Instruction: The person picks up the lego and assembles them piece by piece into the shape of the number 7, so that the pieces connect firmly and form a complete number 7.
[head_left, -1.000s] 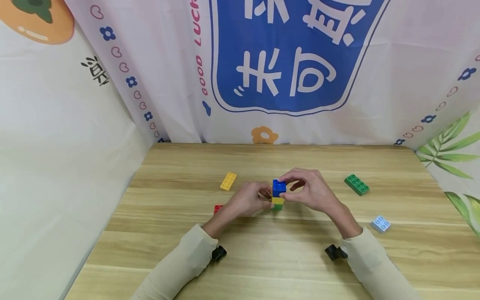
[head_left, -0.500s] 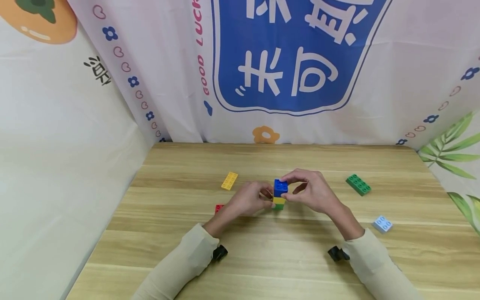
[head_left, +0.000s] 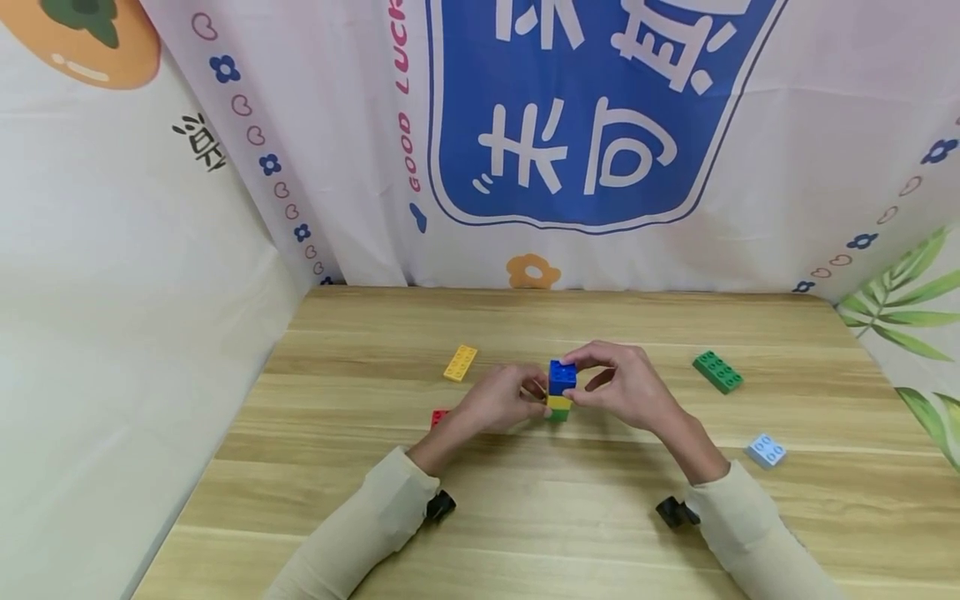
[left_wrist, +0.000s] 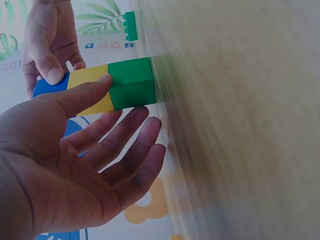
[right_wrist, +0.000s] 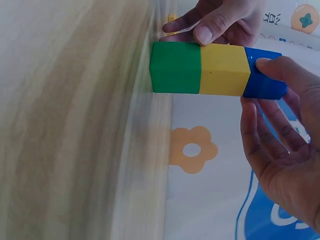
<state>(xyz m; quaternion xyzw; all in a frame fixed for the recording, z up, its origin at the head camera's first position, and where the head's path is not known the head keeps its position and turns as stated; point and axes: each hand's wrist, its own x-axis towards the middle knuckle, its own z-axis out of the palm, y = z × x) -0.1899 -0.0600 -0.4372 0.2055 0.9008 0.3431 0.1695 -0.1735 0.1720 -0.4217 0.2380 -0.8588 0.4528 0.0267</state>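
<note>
Block stack (head_left: 561, 391) sits just right of and below frame centre in head view, upright, long axis vertical, studs up. Order top to bottom: blue block (right_wrist: 264, 85), yellow block (right_wrist: 225, 69), green block (right_wrist: 176, 67). In wrist views the same axis runs sideways: left wrist, green end points right with a slight upward slant; right wrist, green end points left, near level. Green end faces worktop (head_left: 525, 525); contact with it unclear.

Left hand (head_left: 504, 400): left of stack in head view, gripping its lower part, thumb tip at yellow/green seam, other fingers across on the opposite side, outer ones off the blocks. Right hand (head_left: 621, 385): right of stack, a bit higher, pinching blue block, thumb on one face, fingertips on the opposite side. So stack is between both hands.

Loose, head view: yellow brick (head_left: 461, 363) upper left of left hand; red brick (head_left: 439, 417) left, partly hidden by left hand/forearm; dark green brick (head_left: 717, 372) right of right hand; light blue brick (head_left: 767, 450) lower right.
</note>
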